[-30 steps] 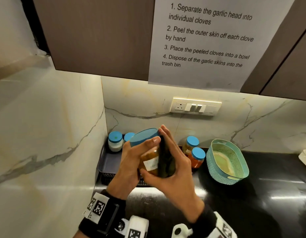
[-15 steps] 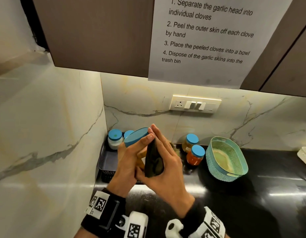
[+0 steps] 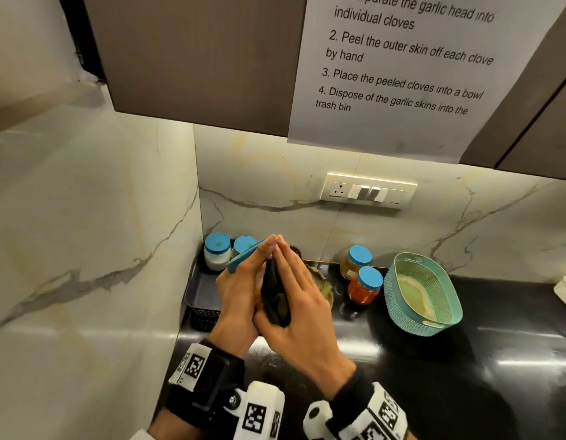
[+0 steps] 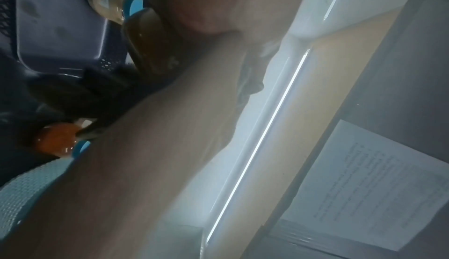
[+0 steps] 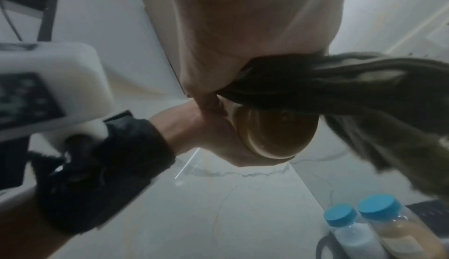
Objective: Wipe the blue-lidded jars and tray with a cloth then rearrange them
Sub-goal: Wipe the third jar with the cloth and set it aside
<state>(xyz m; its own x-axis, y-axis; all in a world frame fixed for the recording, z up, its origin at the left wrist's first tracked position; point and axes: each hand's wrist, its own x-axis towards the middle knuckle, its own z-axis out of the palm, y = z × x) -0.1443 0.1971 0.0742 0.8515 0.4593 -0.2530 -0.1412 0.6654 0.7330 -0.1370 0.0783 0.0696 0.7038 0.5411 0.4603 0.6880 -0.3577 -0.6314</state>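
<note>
While the left hand (image 3: 240,300) is gripping a tilted blue-lidded jar (image 3: 243,256) above the tray (image 3: 200,289) at the surface's back-left corner, the right hand's (image 3: 302,300) straight fingers (image 3: 286,257) are pressing a dark cloth (image 3: 275,296) against it.

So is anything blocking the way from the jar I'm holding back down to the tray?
Nothing visible. The left hand holds the jar tilted above the tray, whose near part is bare. Two blue-lidded jars stand only at its back, against the wall.
</note>
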